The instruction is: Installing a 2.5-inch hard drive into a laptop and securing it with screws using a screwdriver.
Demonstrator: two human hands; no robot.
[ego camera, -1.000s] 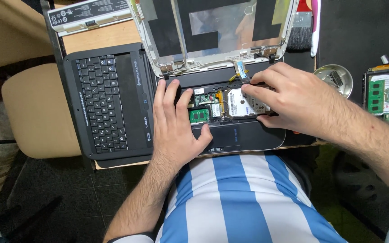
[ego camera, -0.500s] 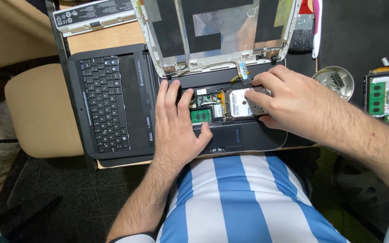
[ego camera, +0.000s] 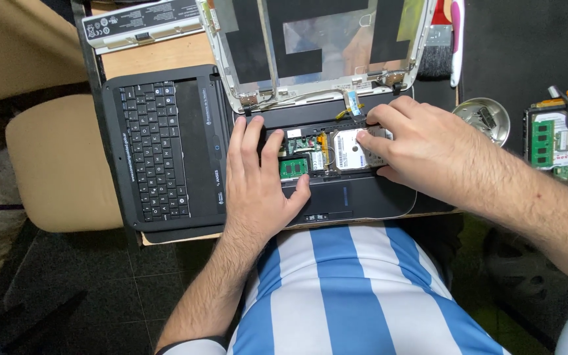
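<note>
Laptop base, opened up with its insides bared, lies on the worktop directly under both hands, pulled close to the person's body so the fingers can reach down into it. Far to the left of the left hand sits a tan chair seat. Closer in, just beside that hand, lies the removed keyboard panel, set aside flat to leave the base clear; beyond it, further from the body, rests a long grey battery pack. The left hand lies flat and spread on the base, gripping nothing, its fingertips on the upper edge and its thumb beside a green memory module; it appears to steady the base. Beyond both hands the stripped screen lid stands hinged open, its bare back panel facing the camera. The right hand is curled over the silver hard drive, fingertips pressed to its far right edge; whether they actually pinch it I cannot tell. Right of that hand stands a small metal dish holding small loose parts, and further right lies a green circuit board, kept well apart from the work.
</note>
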